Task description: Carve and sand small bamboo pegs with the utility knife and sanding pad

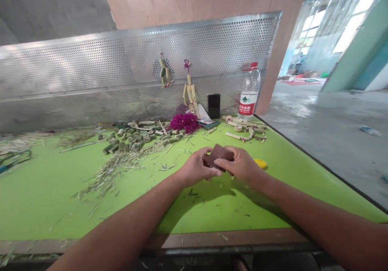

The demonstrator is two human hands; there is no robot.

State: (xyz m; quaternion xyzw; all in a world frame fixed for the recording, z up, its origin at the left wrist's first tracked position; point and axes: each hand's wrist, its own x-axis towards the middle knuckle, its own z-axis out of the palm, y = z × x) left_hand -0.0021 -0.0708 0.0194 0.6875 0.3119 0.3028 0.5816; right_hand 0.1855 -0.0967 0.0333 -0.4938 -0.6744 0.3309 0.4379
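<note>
Above the green tabletop, my two hands meet around a small brown sheet that looks like sandpaper (220, 154). My right hand (242, 162) pinches it, the thumb lying across its front face. My left hand (201, 167) curls round the left side of the sheet, fingers closed; whether it also grips some small piece behind the sheet is hidden. A yellow-handled tool (260, 163) lies on the table just behind my right hand, partly covered by it.
Cut bamboo pieces (130, 139) and shavings (106, 174) lie left; paler pieces (242, 126) lie right. Purple cord (184, 123), a black box-like object (214, 106) and a water bottle (249, 91) stand behind. Bamboo figures (190, 91) hang on the perforated metal panel (127, 61).
</note>
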